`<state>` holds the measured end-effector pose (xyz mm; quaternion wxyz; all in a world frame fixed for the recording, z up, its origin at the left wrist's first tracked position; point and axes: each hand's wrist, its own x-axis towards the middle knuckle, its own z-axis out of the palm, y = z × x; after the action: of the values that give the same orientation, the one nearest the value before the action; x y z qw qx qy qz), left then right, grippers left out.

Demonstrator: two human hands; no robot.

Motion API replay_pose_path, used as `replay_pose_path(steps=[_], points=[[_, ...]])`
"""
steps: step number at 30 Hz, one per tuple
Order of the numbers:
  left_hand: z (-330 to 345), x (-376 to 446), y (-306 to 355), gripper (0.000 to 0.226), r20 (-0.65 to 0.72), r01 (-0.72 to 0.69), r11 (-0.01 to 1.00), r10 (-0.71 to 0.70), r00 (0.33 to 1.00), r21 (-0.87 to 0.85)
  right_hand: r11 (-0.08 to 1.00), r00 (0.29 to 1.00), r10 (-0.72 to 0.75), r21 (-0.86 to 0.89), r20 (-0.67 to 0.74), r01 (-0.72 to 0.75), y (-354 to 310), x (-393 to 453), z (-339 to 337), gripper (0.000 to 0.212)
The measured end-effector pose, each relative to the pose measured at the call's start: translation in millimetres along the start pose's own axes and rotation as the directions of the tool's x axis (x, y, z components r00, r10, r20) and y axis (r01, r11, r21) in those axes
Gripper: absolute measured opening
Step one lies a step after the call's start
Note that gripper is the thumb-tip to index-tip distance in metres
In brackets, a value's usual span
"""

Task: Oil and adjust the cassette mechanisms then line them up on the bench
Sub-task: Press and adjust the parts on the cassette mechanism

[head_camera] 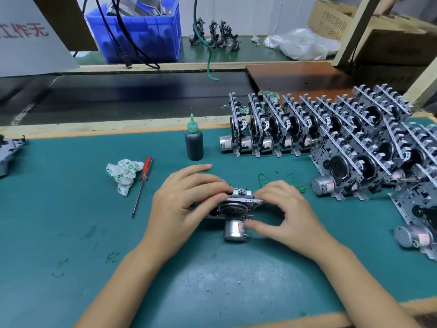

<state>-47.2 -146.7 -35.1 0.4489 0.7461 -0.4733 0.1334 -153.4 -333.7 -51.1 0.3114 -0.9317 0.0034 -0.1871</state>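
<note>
A metal cassette mechanism (236, 208) with a round flywheel and a silver motor stands on the green bench mat (71, 209) in front of me. My left hand (186, 207) grips its left side, fingers curled over the top. My right hand (283, 214) holds its right side, fingertips on the top edge and thumb by the motor. A dark oil bottle (194, 140) with a green needle tip stands upright behind the hands. Rows of several finished mechanisms (331, 129) stand lined up at the right.
A red-handled screwdriver (143, 183) and a crumpled white cloth (124, 174) lie left of my hands. Another mechanism (9, 152) sits at the left edge. Behind the bench are a dark conveyor belt (118, 95), a blue crate (139, 29) and cardboard boxes (390, 41).
</note>
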Motion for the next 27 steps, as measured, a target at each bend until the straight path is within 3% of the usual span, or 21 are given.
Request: replay_pose_path(steps=[2, 4, 18, 23, 25, 27], points=[[-0.4, 0.0, 1.3, 0.02, 0.0, 0.011, 1.0, -0.011, 1.0, -0.013, 0.947, 0.991, 0.119, 0.291, 0.065, -0.133, -5.8, 4.8, 5.7, 0.042], [-1.1, 0.3, 2.8, 0.019, 0.01, 0.018, 1.0, -0.018, 1.0, -0.018, 0.881, 0.987, 0.135, 0.446, 0.089, -0.161, -9.5, 11.0, 9.7, 0.045], [-0.5, 3.8, 2.5, 0.018, 0.029, -0.025, 0.999, 0.027, 0.999, -0.042, 0.762, 0.987, 0.14, 0.628, 0.081, -0.16, -14.6, 16.8, 12.2, 0.029], [-0.9, 2.4, 3.8, 0.015, 0.014, -0.017, 0.997, 0.018, 1.0, -0.072, 0.833, 0.988, 0.107, 0.532, 0.111, -0.15, -12.0, 12.6, 8.4, 0.038], [-1.2, 2.7, 4.1, 0.015, 0.014, -0.012, 0.997, 0.013, 1.0, -0.073, 0.946, 0.997, 0.057, 0.316, 0.044, -0.068, -5.5, 6.3, 3.2, 0.045], [-0.8, 3.6, 4.7, 0.017, 0.011, -0.012, 0.998, 0.012, 1.0, -0.063, 0.998, 0.995, -0.066, -0.017, -0.073, 0.065, 2.4, 0.2, -1.0, 0.042]])
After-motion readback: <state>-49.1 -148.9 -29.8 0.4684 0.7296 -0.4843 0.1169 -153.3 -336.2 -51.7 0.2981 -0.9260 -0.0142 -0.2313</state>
